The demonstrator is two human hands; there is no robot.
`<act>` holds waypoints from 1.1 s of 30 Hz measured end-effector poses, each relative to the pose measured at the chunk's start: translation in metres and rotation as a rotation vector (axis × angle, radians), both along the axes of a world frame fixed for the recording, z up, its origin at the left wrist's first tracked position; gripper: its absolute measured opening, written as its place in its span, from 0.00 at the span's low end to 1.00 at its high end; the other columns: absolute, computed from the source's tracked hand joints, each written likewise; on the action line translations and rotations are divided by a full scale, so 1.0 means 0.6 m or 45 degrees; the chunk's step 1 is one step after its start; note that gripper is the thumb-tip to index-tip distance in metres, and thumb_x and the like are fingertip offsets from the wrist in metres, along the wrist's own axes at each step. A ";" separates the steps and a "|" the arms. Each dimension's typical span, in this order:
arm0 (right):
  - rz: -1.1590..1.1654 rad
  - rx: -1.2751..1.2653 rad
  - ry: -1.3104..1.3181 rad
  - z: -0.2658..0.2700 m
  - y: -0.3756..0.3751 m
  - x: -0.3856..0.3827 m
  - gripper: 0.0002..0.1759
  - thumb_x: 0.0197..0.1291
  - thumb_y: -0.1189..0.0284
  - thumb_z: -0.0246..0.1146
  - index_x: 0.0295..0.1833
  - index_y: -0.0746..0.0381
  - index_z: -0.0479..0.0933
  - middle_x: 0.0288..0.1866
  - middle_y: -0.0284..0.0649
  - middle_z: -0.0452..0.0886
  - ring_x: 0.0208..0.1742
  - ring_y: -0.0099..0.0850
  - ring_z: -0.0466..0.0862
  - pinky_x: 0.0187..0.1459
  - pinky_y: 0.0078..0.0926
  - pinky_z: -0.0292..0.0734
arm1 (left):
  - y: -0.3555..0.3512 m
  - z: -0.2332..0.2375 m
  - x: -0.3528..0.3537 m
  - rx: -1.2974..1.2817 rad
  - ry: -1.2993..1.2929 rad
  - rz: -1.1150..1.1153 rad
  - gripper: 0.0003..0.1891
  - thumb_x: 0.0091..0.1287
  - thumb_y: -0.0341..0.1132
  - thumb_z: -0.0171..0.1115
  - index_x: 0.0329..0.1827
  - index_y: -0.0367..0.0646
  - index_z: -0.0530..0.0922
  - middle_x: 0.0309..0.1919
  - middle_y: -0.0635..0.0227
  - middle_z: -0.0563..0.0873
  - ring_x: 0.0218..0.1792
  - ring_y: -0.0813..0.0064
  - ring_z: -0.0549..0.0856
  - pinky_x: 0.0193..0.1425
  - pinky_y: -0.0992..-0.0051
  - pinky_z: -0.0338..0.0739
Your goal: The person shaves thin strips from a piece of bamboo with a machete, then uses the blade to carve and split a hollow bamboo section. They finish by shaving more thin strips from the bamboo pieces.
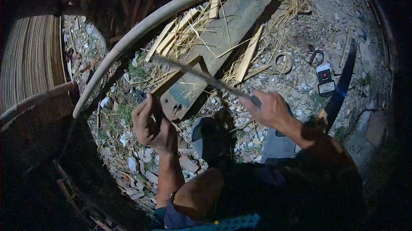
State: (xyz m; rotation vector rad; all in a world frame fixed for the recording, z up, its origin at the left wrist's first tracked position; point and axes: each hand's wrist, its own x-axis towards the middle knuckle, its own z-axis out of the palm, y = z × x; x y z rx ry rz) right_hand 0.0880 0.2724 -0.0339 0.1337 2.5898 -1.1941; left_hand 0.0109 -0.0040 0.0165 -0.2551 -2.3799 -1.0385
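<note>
1. The left hand (152, 126) is closed on the near end of a bent strip (178, 74), pinching it between thumb and fingers.
2. The bent strip is above the near end of a weathered board (231, 25). Its long axis runs from the left hand away and to the right; at a sharp corner, a short arm turns back toward the right.
3. The right hand (270, 108) is clenched around the near end of a long thin tool (193, 71). The tool's long axis slants away and to the left, its far end pointing past the bent strip, which it crosses in view. Motion blurs it; whether they touch, I cannot tell.
4. The board lies lengthwise away from the person, leaning rightward at its far end, with straw (186, 44) and pale split pieces (249, 55) along its sides.
5. Right of the board, on the rubble ground (300, 25), lie a pale ring (282, 63), a smaller dark ring (316, 58) and a small black item (325, 76) with a red spot and white labels, their writing too small to read.
6. Just beside it, a curved dark blade (344, 81) points away, its wooden handle (321, 119) nearest the person.
7. No brand is legible.
</note>
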 end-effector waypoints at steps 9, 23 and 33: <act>-0.173 -0.010 -0.196 0.007 0.013 -0.002 0.33 0.72 0.45 0.61 0.31 0.68 0.79 0.14 0.50 0.73 0.18 0.49 0.78 0.27 0.51 0.73 | -0.008 -0.011 -0.015 0.146 0.007 -0.124 0.15 0.60 0.13 0.67 0.49 0.36 0.86 0.48 0.53 0.86 0.49 0.61 0.88 0.54 0.66 0.88; -0.011 -0.162 -0.137 0.069 -0.006 0.007 0.28 0.71 0.49 0.64 0.34 0.67 0.79 0.13 0.44 0.73 0.14 0.40 0.77 0.21 0.43 0.72 | 0.012 -0.028 0.008 0.060 0.205 -0.192 0.13 0.55 0.14 0.74 0.38 0.43 0.88 0.47 0.55 0.85 0.47 0.63 0.87 0.48 0.72 0.86; -0.012 -0.081 -0.133 0.010 0.018 0.017 0.30 0.68 0.46 0.65 0.32 0.65 0.81 0.20 0.57 0.79 0.26 0.59 0.84 0.29 0.52 0.78 | 0.007 -0.025 0.008 -0.037 0.197 -0.091 0.10 0.60 0.15 0.72 0.35 0.43 0.84 0.47 0.58 0.86 0.47 0.63 0.87 0.48 0.66 0.87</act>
